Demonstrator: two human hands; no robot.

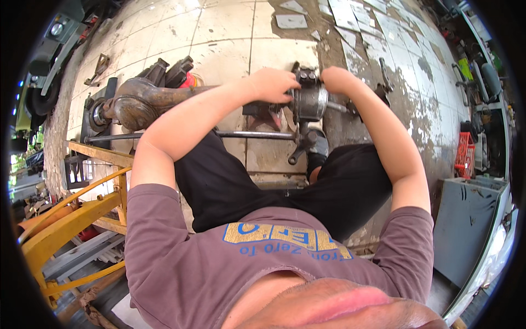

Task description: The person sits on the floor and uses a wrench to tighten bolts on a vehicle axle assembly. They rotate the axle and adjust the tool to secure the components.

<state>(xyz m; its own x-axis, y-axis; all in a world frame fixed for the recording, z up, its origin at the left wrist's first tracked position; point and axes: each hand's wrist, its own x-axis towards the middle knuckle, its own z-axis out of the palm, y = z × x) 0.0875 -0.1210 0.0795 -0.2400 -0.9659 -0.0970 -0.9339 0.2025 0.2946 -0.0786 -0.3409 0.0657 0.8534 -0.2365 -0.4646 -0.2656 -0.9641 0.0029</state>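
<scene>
A rusty vehicle axle [139, 101] with a bulging differential housing lies across the floor in front of me. At its right end sits a grey metal steering knuckle [311, 104], dark with grease on top. My left hand [275, 85] is closed at the knuckle's left side, its fingertips on the metal edge. On the opposite side my right hand [336, 81] is closed against the upper part; its fingertips are hidden. A long steel tie rod [255, 135] runs along the near side of the axle. Beneath the axle is a reddish stand [271, 119], partly hidden.
A yellow metal frame [71, 222] rises at my left. To the right stand a grey metal cabinet [470, 222] and a red plastic crate [466, 149]. Loose metal parts [386, 77] lie beyond my right arm. Broken tiles [291, 21] litter the far floor. My shoe [318, 143] is below the knuckle.
</scene>
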